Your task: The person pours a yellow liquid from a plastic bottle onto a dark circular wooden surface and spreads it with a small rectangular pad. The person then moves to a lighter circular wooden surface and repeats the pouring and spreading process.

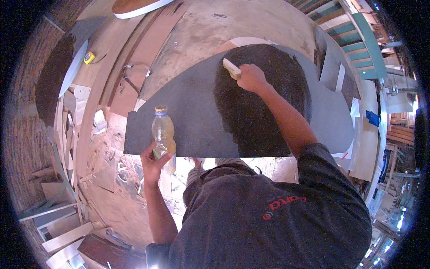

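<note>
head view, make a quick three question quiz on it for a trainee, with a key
1. Which hand holds the plastic bottle?
2. True or false: the yellow tape measure lies on the grey panel.
3. Where is the pale pad in the right hand?
a) inside the bottle
b) at the panel's darker patch
c) beside the tape measure

Key: 1. The left hand. 2. False; it lies apart, to the panel's left. 3. b.
</note>
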Tool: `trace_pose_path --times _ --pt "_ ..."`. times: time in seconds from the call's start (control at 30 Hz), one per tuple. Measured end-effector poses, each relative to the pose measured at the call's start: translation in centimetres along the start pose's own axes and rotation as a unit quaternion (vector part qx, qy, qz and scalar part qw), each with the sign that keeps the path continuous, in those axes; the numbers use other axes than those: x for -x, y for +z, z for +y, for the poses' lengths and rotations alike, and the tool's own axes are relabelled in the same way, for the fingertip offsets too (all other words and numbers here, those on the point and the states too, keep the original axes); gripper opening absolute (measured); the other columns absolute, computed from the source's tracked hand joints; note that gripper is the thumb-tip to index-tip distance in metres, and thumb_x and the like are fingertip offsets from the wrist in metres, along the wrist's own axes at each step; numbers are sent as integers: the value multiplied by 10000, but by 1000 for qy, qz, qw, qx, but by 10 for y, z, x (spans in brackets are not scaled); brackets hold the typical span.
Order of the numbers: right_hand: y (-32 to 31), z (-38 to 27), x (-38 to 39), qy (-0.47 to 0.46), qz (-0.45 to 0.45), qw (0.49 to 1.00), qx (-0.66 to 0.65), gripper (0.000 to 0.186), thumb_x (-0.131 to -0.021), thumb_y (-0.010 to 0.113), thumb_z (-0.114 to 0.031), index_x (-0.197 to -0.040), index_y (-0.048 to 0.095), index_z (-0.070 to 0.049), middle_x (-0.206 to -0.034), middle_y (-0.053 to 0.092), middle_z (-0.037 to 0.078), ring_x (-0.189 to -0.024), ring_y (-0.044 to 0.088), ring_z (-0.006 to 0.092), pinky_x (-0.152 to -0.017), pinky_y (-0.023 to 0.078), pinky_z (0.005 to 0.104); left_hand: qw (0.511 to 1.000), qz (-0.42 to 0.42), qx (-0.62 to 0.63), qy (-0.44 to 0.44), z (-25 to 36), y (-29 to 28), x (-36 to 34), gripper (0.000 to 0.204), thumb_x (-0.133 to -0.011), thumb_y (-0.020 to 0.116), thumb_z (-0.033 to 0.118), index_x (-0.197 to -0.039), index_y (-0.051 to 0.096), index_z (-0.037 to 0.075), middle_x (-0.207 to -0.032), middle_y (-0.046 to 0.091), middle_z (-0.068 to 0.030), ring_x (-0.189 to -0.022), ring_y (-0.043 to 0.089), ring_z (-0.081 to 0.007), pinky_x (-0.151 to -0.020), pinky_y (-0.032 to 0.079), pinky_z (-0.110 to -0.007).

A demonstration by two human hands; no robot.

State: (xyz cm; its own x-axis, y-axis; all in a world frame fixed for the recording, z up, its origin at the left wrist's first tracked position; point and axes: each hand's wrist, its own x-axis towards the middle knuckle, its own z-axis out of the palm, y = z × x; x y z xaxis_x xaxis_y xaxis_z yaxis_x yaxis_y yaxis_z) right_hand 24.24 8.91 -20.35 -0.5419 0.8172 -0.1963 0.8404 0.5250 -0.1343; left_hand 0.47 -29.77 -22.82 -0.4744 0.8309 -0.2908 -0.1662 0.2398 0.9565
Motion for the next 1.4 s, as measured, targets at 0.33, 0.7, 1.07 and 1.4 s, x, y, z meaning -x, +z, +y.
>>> trace_pose_path --times 0.33,0.7,1.07,1.4 --pt "12 -7 18 -22 -14 1000 -12 299 -860 695 -267 -956 743 12 -967 726 256 -949 704 443 -880 551 527 1000 -13 -3 8 4 1 -1 531 -759 872 -2 -1253 682 -44 -1124 742 -100 -1016 689 -177 -943 525 -328" --pt "16 31 14 15 -34 965 -259 321 -850 760 -212 -1059 751 32 -1011 766 194 -880 747 354 -787 575 425 1000 -24 6 12 3 -3 -2 526 -769 872 0 -1259 685 -39 -1128 743 -96 -1010 683 -166 -934 523 -328" --pt "-32 175 104 13 192 684 -703 507 -967 694 -222 -1400 522 -23 -1249 691 111 -1089 711 265 -826 614 417 998 -58 -16 24 11 -1 -7 540 -765 862 -26 -1269 672 -61 -1151 731 -119 -1025 681 -177 -943 523 -330" --pt "83 188 360 240 94 445 -858 537 -978 675 -339 -1399 514 -48 -1266 662 146 -1160 658 329 -911 588 528 994 -69 -69 46 59 12 -18 533 -765 875 13 -1257 680 -56 -1108 738 -102 -985 684 -167 -880 539 -310"
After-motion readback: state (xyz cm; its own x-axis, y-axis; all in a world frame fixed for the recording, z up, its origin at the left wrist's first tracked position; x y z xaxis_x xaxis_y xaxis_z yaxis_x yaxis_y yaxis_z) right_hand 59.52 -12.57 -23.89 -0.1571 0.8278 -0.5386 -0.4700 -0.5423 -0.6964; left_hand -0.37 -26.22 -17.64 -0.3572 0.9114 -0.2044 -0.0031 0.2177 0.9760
